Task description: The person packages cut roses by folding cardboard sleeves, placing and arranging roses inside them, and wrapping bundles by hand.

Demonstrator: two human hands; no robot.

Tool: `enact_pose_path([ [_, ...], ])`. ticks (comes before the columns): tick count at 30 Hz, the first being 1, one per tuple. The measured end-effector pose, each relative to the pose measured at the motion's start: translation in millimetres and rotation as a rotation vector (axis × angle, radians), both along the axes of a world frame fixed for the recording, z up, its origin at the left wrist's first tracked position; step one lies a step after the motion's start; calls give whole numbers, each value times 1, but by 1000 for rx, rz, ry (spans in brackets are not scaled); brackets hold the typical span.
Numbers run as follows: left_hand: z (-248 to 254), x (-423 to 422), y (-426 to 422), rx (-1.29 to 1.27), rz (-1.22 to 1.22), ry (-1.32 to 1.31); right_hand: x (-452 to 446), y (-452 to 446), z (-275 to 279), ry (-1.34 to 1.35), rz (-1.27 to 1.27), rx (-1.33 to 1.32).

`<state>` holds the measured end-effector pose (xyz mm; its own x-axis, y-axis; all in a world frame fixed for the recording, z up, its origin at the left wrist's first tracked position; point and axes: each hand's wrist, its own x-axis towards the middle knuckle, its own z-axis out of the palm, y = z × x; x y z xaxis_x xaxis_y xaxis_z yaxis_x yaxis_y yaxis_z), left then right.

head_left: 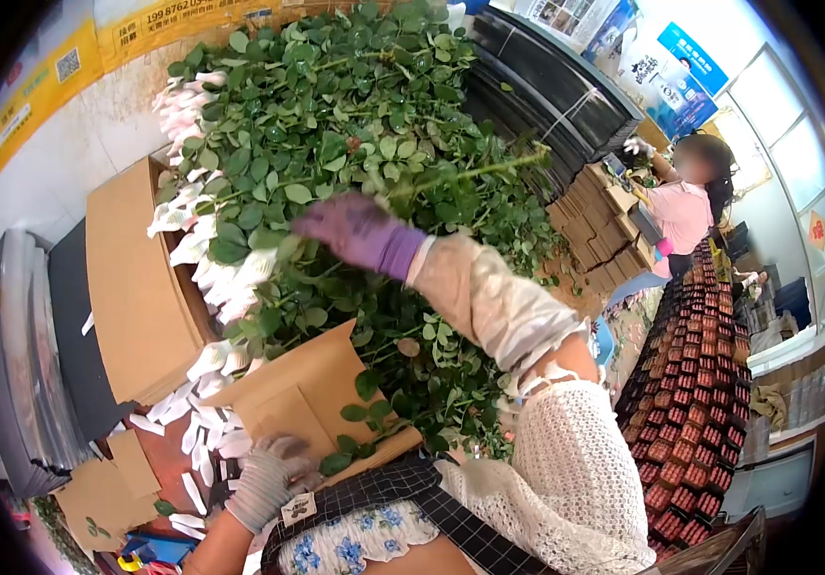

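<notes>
My right hand (350,230), in a purple glove, is over the heap of leafy green stems (336,125). Its fingers are smeared by motion, and a stem with leaves shows beside them. White and pale pink sleeved flower heads (230,278) line the left side of the heap. Low in the view, my left hand (273,479), in a pale grey glove, touches the lower edge of an open brown cardboard piece (292,393). Its fingertips are partly blurred. A leafy stem (364,431) lies across the cardboard's right part.
Stacked flat cardboard (139,278) and dark sheets (24,355) stand left. White sleeves (201,441) lie scattered on the table. Brown cardboard (604,230) and black stacks (556,86) are at the back right. A person (681,206) in pink stands beyond, near rows of packed bundles (690,383).
</notes>
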<state>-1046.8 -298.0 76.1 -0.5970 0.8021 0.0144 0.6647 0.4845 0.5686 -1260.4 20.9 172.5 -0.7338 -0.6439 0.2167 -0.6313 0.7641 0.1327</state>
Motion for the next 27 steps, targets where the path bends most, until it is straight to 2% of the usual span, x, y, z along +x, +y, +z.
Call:
enact_pose_path([
  [1,-3,0,-1,-19,-11,3,0,1,-25,143,137,-144],
  [3,-11,-1,-3,-6,-21,11,16,-4,-32,-424,-99,115],
  [5,-12,0,-4,-25,-21,27,32,17,-58,-527,101,-45],
  [8,-24,1,-6,-17,-24,74,63,14,-36,-702,67,0],
  [11,-39,2,-8,-53,-21,91,69,53,-172,-510,113,-229],
  [13,-41,1,-9,-64,-16,79,70,42,-130,-700,54,13],
  [15,-32,-1,-6,-73,-25,60,68,21,-50,-820,53,247],
  [16,-15,-2,-3,-141,-37,-50,62,12,-1,-851,72,359],
  [17,-13,-3,-3,-165,-41,-58,54,3,44,-840,35,316],
  [18,-11,-4,-3,-187,-46,-66,38,-5,63,-789,8,116],
  [20,-7,-6,-2,-188,-55,-97,2,-43,93,-629,-235,-231],
  [22,-6,-4,-2,-168,-20,-134,-61,-62,47,-145,2,-387],
  [24,-9,-4,-2,-157,-16,-142,-114,-95,-4,46,-73,-52],
  [27,-18,-3,-6,-141,-44,-82,-84,-120,-20,-169,-333,122],
])
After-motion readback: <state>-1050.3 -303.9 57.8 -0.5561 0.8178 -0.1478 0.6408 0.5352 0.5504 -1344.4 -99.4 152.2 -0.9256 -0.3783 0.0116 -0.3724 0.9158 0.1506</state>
